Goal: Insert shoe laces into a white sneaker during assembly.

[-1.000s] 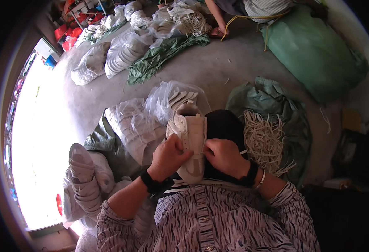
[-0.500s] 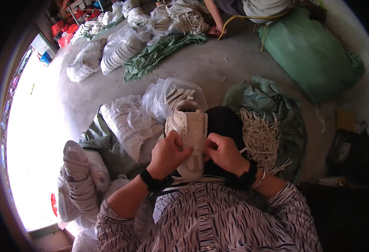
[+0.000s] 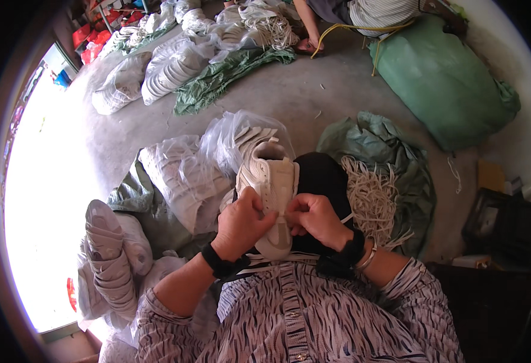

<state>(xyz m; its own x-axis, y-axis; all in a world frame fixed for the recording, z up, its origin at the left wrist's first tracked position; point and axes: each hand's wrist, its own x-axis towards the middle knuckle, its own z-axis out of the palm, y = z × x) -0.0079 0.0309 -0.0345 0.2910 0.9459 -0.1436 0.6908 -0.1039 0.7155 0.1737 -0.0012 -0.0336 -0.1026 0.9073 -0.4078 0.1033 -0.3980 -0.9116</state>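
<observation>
White sneaker point(image 3: 272, 193) on the lap — left hand point(image 3: 241, 219) grasps its side, right hand point(image 3: 314, 219) pinches a lace point(image 3: 345, 216); keep the shoe steady, thread evenly.

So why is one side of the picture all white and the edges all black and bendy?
In the head view, daylight pouring in at the left washes that side out to pure white, hiding detail there; the fisheye lens rounds the picture, leaving black corners and curving straight lines near the rim; the middle stays sharp, so the left hand, right hand and white shoe show clearly.
</observation>
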